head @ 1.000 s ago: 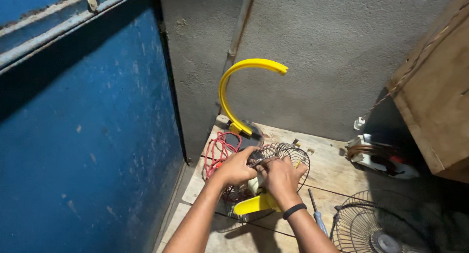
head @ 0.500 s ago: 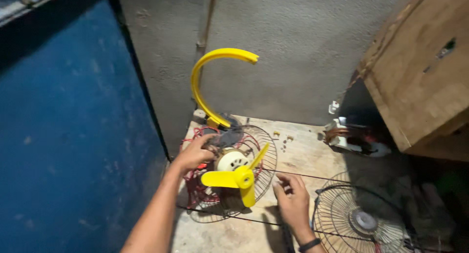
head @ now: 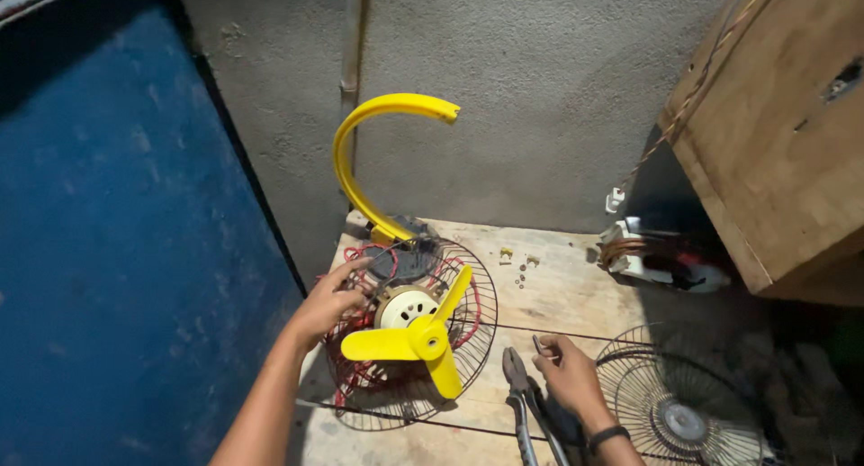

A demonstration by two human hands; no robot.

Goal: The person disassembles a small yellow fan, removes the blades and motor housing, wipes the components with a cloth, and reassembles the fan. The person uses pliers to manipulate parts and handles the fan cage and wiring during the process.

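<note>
A small fan [head: 409, 335] with a yellow three-blade propeller [head: 421, 340] is laid in its wire guard [head: 468, 286] near the left edge of the wooden worktop [head: 558, 286]. The guard's left rim is gripped by the left hand [head: 328, 304]. Pliers [head: 522, 403] at the front edge are touched by the right hand [head: 567, 380], fingers curled loosely; a firm grip cannot be confirmed. A second grille [head: 679, 412] is seen at the front right corner, a yellow curved stand [head: 360, 160] at the back.
</note>
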